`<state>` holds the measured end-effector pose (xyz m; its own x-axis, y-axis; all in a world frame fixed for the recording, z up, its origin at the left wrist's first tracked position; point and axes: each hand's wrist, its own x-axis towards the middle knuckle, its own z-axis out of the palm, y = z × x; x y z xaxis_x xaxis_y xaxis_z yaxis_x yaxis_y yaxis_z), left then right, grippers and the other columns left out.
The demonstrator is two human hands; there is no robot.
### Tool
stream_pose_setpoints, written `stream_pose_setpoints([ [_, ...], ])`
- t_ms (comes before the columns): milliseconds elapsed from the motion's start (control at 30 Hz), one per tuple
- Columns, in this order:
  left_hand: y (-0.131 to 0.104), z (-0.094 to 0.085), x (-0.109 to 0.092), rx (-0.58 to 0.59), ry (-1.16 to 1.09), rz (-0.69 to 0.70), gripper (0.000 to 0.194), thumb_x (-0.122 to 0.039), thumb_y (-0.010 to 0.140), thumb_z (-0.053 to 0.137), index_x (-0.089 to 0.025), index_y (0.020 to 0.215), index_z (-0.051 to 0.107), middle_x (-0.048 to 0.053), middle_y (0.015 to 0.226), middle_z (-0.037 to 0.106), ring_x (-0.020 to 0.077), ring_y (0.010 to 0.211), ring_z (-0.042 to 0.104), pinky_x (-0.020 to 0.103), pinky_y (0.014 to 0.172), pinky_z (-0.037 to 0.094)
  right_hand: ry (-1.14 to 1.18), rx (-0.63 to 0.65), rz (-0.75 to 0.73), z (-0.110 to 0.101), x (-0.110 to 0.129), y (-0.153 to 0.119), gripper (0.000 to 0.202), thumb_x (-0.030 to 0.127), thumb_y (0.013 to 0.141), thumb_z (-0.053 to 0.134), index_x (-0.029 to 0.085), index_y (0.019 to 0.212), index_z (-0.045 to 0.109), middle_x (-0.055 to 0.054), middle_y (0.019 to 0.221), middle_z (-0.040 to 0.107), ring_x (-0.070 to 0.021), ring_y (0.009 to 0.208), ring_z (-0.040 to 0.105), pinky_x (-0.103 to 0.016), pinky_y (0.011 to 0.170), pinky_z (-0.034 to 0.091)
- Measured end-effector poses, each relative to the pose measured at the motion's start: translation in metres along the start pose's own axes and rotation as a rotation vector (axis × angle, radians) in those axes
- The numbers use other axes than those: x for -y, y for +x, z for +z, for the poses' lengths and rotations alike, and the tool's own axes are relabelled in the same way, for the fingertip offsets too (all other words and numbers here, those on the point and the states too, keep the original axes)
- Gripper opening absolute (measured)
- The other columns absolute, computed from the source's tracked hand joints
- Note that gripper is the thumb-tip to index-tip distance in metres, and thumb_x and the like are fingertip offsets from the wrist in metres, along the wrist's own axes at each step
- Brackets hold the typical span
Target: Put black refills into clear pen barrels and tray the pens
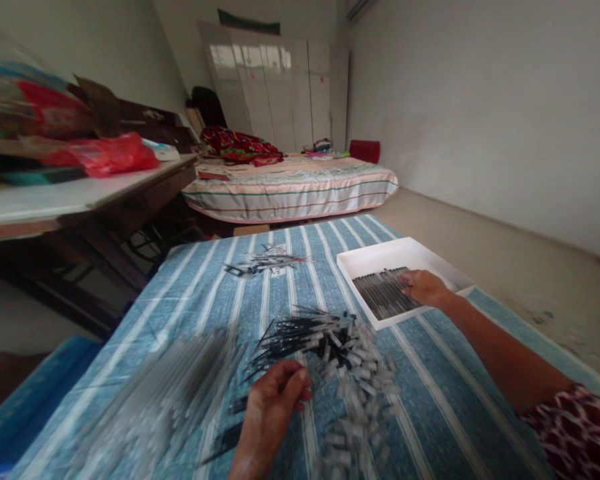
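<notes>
My right hand reaches into a white box, its fingertips on a row of dark pens lying side by side; whether it grips one is hard to tell. My left hand is over the striped cloth with thumb and fingers pinched together; anything between them is too small to see. Beyond it lies a pile of thin black refills. Clear grey caps are scattered to its right. On the left rests a bundle of translucent grey tubes, slightly blurred.
Farther back on the blue striped cloth is a small pile of dark pen parts. A side table with red plastic bags stands at the left. A bed and a white wardrobe are behind.
</notes>
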<state>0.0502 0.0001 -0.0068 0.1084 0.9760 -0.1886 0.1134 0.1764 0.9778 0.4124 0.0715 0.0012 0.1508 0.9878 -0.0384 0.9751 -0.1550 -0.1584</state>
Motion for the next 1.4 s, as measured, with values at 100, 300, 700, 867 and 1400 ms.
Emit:
stream_pose_setpoints([
  [100, -0.002, 0.002, 0.000, -0.043, -0.003, 0.032, 0.020, -0.038, 0.063, 0.067, -0.018, 0.066, 0.066, 0.003, 0.057, 0.066, 0.0183, 0.050, 0.060, 0.025, 0.045, 0.044, 0.002, 0.025, -0.013, 0.001, -0.001, -0.001, 0.024, 0.024, 0.073, 0.060, 0.021, 0.096, 0.066, -0.004, 0.089, 0.068, -0.0167, 0.079, 0.062, -0.023, 0.065, 0.042],
  [300, -0.003, 0.002, -0.003, 0.014, 0.028, -0.009, 0.020, -0.037, 0.063, 0.068, -0.018, 0.066, 0.065, 0.003, 0.058, 0.066, 0.0193, 0.052, 0.061, 0.026, 0.046, 0.045, 0.003, 0.058, -0.015, 0.003, -0.004, 0.000, 0.018, 0.026, 0.072, 0.061, 0.021, 0.088, 0.068, -0.002, 0.084, 0.068, -0.0148, 0.076, 0.061, -0.022, 0.064, 0.041],
  [700, -0.002, 0.001, -0.004, 0.103, 0.154, -0.036, 0.021, -0.037, 0.069, 0.058, -0.016, 0.069, 0.059, 0.000, 0.061, 0.063, 0.0167, 0.056, 0.060, 0.025, 0.050, 0.046, -0.007, 0.081, 0.014, 0.013, -0.015, 0.007, 0.017, 0.031, 0.075, 0.060, 0.021, 0.085, 0.070, -0.002, 0.081, 0.069, -0.0157, 0.076, 0.062, -0.022, 0.064, 0.042],
  [867, -0.003, 0.001, -0.003, 0.107, 0.172, -0.024, 0.021, -0.037, 0.070, 0.057, -0.016, 0.069, 0.059, 0.000, 0.061, 0.062, 0.0161, 0.056, 0.060, 0.025, 0.050, 0.045, -0.020, 0.097, 0.016, 0.014, -0.016, 0.009, 0.017, 0.031, 0.076, 0.059, 0.021, 0.081, 0.072, -0.003, 0.080, 0.071, -0.0158, 0.076, 0.063, -0.022, 0.065, 0.043],
  [1400, -0.003, -0.002, 0.004, 0.137, 0.243, -0.005, 0.021, -0.037, 0.075, 0.053, -0.017, 0.072, 0.058, -0.001, 0.058, 0.058, 0.0163, 0.057, 0.057, 0.025, 0.052, 0.044, -0.051, -0.039, -0.179, 0.010, 0.016, 0.062, 0.030, 0.024, 0.085, 0.045, 0.019, 0.107, 0.065, -0.007, 0.114, 0.064, -0.0195, 0.102, 0.058, -0.026, 0.085, 0.043],
])
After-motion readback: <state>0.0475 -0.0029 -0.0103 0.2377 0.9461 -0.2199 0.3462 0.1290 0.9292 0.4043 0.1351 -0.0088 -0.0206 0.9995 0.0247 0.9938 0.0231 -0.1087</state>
